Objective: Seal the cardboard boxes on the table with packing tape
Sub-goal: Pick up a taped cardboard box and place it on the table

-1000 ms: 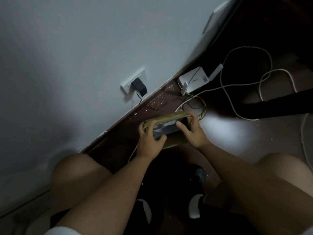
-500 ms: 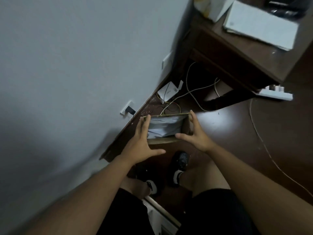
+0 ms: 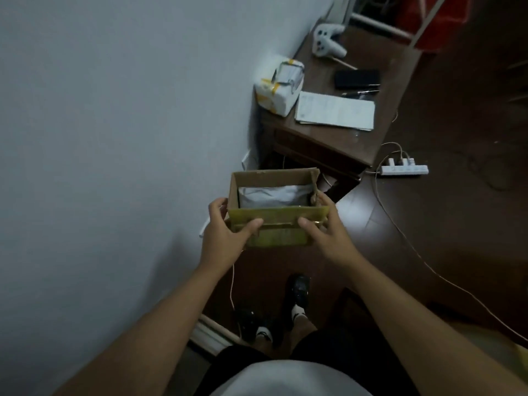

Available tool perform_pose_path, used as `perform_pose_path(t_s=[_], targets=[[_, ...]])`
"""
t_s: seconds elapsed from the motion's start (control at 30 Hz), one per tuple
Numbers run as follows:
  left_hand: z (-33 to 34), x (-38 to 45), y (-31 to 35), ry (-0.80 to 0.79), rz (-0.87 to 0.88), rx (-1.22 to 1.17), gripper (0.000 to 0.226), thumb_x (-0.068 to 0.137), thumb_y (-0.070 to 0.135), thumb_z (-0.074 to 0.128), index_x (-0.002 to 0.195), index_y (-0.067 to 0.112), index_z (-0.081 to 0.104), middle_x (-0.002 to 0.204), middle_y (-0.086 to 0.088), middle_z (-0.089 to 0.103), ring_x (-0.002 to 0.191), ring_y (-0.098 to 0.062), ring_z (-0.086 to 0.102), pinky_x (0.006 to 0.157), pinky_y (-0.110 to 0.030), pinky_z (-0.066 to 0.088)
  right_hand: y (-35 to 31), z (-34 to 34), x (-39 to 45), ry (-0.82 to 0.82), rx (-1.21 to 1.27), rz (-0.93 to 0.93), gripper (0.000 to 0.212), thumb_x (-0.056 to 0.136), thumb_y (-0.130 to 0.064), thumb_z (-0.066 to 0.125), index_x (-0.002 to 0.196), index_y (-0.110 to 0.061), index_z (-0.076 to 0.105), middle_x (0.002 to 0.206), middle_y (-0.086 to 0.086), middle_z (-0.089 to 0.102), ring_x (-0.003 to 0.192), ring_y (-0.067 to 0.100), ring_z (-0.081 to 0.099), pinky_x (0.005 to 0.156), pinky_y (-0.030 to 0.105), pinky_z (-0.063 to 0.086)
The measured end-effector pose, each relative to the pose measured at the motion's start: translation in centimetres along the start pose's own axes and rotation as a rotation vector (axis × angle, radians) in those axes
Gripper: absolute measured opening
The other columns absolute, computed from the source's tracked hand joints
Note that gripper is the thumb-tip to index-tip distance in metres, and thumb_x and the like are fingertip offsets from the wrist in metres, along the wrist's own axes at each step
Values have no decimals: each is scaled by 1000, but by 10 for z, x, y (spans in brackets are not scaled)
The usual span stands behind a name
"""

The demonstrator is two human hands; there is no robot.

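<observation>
I hold an open cardboard box (image 3: 274,224) in the air in front of me, above the floor. A grey plastic-wrapped packet (image 3: 271,195) lies inside it. My left hand (image 3: 225,235) grips the box's left side, thumb on the near wall. My right hand (image 3: 325,227) grips the right side, thumb on the near wall and fingers round the right corner. The dark wooden table (image 3: 351,141) stands beyond the box, against the wall. No tape roll is visible.
On the table lie a white taped parcel (image 3: 280,90), a sheet of paper (image 3: 334,111), a black phone (image 3: 357,78), a pen and a white game controller (image 3: 327,40). A power strip (image 3: 404,168) and cables lie on the dark floor to the right. A grey wall runs along the left.
I have risen from a crouch at the floor by the wall, lifting the box with both hands. The table top has come into view beyond it.
</observation>
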State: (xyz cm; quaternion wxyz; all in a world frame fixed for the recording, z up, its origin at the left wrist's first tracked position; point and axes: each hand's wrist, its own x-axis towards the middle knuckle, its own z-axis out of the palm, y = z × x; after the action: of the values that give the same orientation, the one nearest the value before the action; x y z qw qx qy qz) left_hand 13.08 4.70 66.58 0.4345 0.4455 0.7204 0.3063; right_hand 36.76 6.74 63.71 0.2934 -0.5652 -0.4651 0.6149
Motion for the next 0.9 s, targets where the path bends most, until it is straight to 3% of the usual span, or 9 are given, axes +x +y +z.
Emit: perform_pose_path(t_s=[0.1, 0.2, 0.3, 0.4, 0.5, 0.57, 0.67, 0.77, 0.9], targets=[[16, 1, 34, -7, 63, -13, 64, 80, 48, 76, 131, 31, 41, 127, 12, 57, 115, -12, 58, 90, -40, 56, -23, -17, -7, 176, 51, -47, 59, 95, -23, 64, 145, -32, 34, 122, -14, 57, 103, -6, 62, 75, 20, 58], [32, 0, 69, -32, 171, 22, 50, 88, 33, 71, 132, 30, 46, 122, 15, 57, 112, -9, 58, 87, -26, 54, -37, -41, -12, 329, 72, -45, 45, 96, -31, 63, 133, -31, 35, 113, -16, 59, 104, 5, 65, 64, 12, 53], [51, -3, 103, -72, 244, 28, 43, 92, 26, 66, 128, 36, 44, 113, 23, 55, 101, 7, 58, 74, -11, 50, -45, -65, -23, 362, 79, -76, 44, 94, -37, 65, 127, -42, 36, 117, -15, 61, 107, 9, 65, 75, 23, 58], [68, -3, 127, -98, 291, 44, 41, 94, 28, 63, 130, 35, 44, 112, 28, 53, 95, 26, 49, 76, -11, 47, -47, -89, -35, 345, 25, -130, 57, 89, -35, 73, 132, -44, 36, 129, -9, 56, 116, 7, 59, 91, 36, 56], [84, -3, 150, -107, 318, 57, 49, 93, 33, 65, 138, 30, 45, 117, 20, 55, 98, 22, 49, 82, -18, 48, -49, -113, -47, 395, 11, -163, 68, 86, -28, 77, 142, -36, 38, 133, -5, 53, 121, 5, 55, 95, 30, 53], [94, -2, 163, -116, 348, 70, 50, 92, 36, 66, 138, 32, 46, 121, 15, 58, 106, 9, 53, 86, -25, 51, -54, -126, -57, 436, 28, -172, 73, 87, -24, 76, 147, -33, 35, 129, -14, 56, 113, -7, 57, 89, 18, 53], [109, 0, 178, -144, 398, 88, 51, 90, 41, 66, 137, 33, 47, 122, 12, 60, 113, -10, 57, 93, -36, 52, -58, -144, -68, 498, 55, -199, 73, 90, -21, 74, 149, -35, 32, 127, -17, 59, 108, -13, 57, 86, 16, 52], [123, 2, 190, -203, 443, 97, 43, 90, 43, 65, 130, 37, 50, 117, 17, 62, 109, -7, 59, 93, -39, 53, -63, -160, -77, 551, 37, -192, 72, 91, -26, 72, 148, -38, 31, 131, -10, 58, 108, -14, 56, 81, 6, 48], [137, 12, 201, -306, 479, 95, 39, 91, 39, 66, 126, 40, 51, 116, 20, 61, 108, 3, 56, 94, -33, 50, -65, -174, -84, 608, -1, -167, 68, 91, -24, 72, 145, -35, 32, 132, -4, 54, 99, -20, 55, 73, 2, 45]])
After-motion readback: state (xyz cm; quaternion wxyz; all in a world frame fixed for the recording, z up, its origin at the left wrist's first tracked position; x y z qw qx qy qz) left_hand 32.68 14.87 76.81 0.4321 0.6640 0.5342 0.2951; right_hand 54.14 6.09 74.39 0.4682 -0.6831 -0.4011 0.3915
